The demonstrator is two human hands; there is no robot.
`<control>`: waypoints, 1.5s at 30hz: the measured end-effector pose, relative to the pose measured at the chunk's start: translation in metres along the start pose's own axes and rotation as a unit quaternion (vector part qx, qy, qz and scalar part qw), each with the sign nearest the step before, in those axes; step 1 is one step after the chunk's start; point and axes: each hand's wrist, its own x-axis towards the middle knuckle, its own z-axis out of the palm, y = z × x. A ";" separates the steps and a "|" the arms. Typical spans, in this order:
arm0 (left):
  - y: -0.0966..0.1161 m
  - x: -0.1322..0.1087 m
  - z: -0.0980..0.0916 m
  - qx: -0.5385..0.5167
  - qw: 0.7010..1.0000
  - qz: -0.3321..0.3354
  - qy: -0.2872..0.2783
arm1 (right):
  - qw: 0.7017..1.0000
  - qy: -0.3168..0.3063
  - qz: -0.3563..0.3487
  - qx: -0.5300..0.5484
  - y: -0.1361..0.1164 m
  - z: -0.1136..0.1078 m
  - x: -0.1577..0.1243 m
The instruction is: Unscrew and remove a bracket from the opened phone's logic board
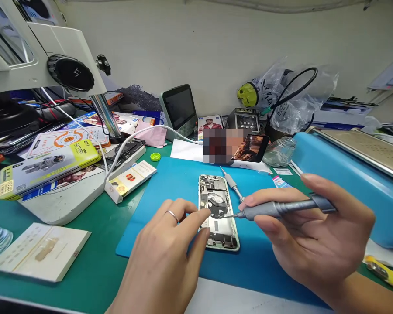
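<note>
An opened smartphone (221, 227) lies on the blue mat (170, 174), its circuit boards and inner parts exposed. My left hand (172, 244), with a ring on one finger, reaches over the phone's left edge. Its index finger and thumb are bent and slightly apart, and I see nothing between them. In my right hand (321, 235) is a grey precision screwdriver (271, 210), held nearly level between thumb and fingers. The tip points left over the middle of the phone; whether it touches cannot be made out. A second slim grey screwdriver (233, 184) lies just right of the phone.
Behind the mat, another phone (251, 148) shows a video. A glass jar (280, 151) stands beside it. To the left are a cigarette box (131, 181), a green cap (155, 157), a battery box (49, 168) and a microscope stand (65, 213). A blue case (343, 187) borders the right.
</note>
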 end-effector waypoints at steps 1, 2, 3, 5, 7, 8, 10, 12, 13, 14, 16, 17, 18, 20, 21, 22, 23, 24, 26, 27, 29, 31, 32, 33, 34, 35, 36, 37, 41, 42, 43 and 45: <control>0.001 0.000 0.001 -0.002 1.000 0.004 0.001 | 1.000 0.006 0.007 0.012 0.000 0.002 0.000; 0.003 0.001 0.001 -0.005 1.000 0.007 0.002 | 1.000 0.008 0.014 0.025 -0.001 0.004 0.000; 0.004 0.001 0.001 -0.010 1.000 0.010 0.004 | 0.999 0.010 0.022 0.037 -0.001 0.005 0.000; 0.005 0.002 0.001 -0.020 1.000 0.016 0.005 | 0.998 0.010 0.030 0.051 -0.002 0.008 0.000; 0.005 0.002 0.001 -0.025 0.999 0.022 0.006 | 0.998 0.009 0.037 0.056 -0.004 0.009 0.000; 0.006 0.002 0.002 -0.025 0.999 0.027 0.006 | 0.998 0.005 0.039 0.055 -0.004 0.010 0.000; 0.006 0.001 0.003 -0.027 0.999 0.039 0.011 | 0.998 -0.004 0.039 0.058 -0.006 0.009 -0.001; 0.006 0.000 0.005 -0.038 0.998 0.045 0.023 | 0.998 -0.011 0.029 0.060 -0.007 0.008 -0.002; 0.006 -0.001 0.006 -0.042 0.998 0.048 0.027 | 0.998 -0.016 0.024 0.057 -0.008 0.007 -0.002; 0.006 -0.001 0.007 -0.044 0.997 0.053 0.026 | 0.998 -0.020 0.020 0.051 -0.008 0.006 -0.003; 0.005 -0.001 0.006 -0.044 0.997 0.065 0.021 | 0.999 -0.018 0.017 0.036 -0.010 0.005 -0.004; 0.004 -0.001 0.006 -0.044 0.996 0.069 0.017 | 0.999 -0.012 0.017 0.029 -0.010 0.004 -0.004; 0.003 0.000 0.005 -0.045 0.996 0.071 0.015 | 1.000 -0.004 0.015 0.026 -0.010 0.004 -0.004; 0.003 0.001 0.004 -0.048 0.996 0.070 0.013 | 1.000 0.001 0.015 0.024 -0.011 0.005 -0.004; 0.003 0.001 0.003 -0.048 0.996 0.070 0.010 | 1.000 -0.001 0.016 0.023 -0.011 0.005 -0.004; 0.003 0.001 0.002 -0.047 0.996 0.072 0.007 | 1.000 -0.005 0.018 0.021 -0.011 0.006 -0.003; 0.003 0.001 0.002 -0.047 0.996 0.072 0.006 | 1.000 -0.006 0.021 0.018 -0.011 0.007 -0.003; 0.004 0.001 0.002 -0.047 0.996 0.073 0.006 | 1.000 -0.004 0.026 0.014 -0.010 0.007 -0.003; 0.004 0.000 0.001 -0.050 0.996 0.075 0.004 | 1.000 0.006 0.025 0.006 -0.010 0.007 -0.003; 0.005 0.000 0.001 -0.051 0.996 0.076 0.005 | 1.000 0.008 0.025 0.005 -0.010 0.008 -0.003; 0.005 0.000 0.002 -0.047 0.996 0.079 0.003 | 1.000 0.003 0.020 0.006 -0.012 0.008 -0.003; 0.006 0.000 0.003 -0.043 0.996 0.073 0.008 | 1.000 -0.005 0.024 0.010 -0.013 0.008 -0.002; 0.006 0.000 0.003 -0.043 0.996 0.071 0.009 | 1.000 -0.006 0.027 0.012 -0.013 0.008 -0.002; 0.006 -0.001 0.004 -0.044 0.997 0.068 0.010 | 1.000 -0.005 0.027 0.014 -0.013 0.008 -0.002; 0.006 -0.001 0.004 -0.044 0.997 0.066 0.013 | 0.999 -0.002 0.028 0.016 -0.013 0.008 -0.001; 0.006 -0.001 0.004 -0.045 0.997 0.066 0.013 | 1.000 0.000 0.023 0.021 -0.013 0.008 0.001; 0.006 -0.001 0.004 -0.043 0.997 0.068 0.012 | 0.999 -0.002 0.011 0.030 -0.012 0.008 0.002; 0.005 -0.001 0.003 -0.040 0.997 0.071 0.009 | 0.999 -0.005 -0.007 0.040 -0.011 0.008 0.004; 0.004 -0.001 0.002 -0.028 0.996 0.083 0.000 | 0.996 -0.024 -0.054 0.072 -0.007 0.007 0.012; 0.003 -0.001 0.002 -0.028 0.996 0.084 0.000 | 0.995 -0.018 -0.055 0.076 -0.007 0.007 0.013; 0.004 -0.001 0.002 -0.028 0.996 0.083 -0.001 | 0.995 -0.015 -0.057 0.080 -0.007 0.007 0.013; 0.004 -0.001 0.003 -0.033 0.996 0.078 -0.004 | 0.995 -0.008 -0.060 0.084 -0.007 0.007 0.013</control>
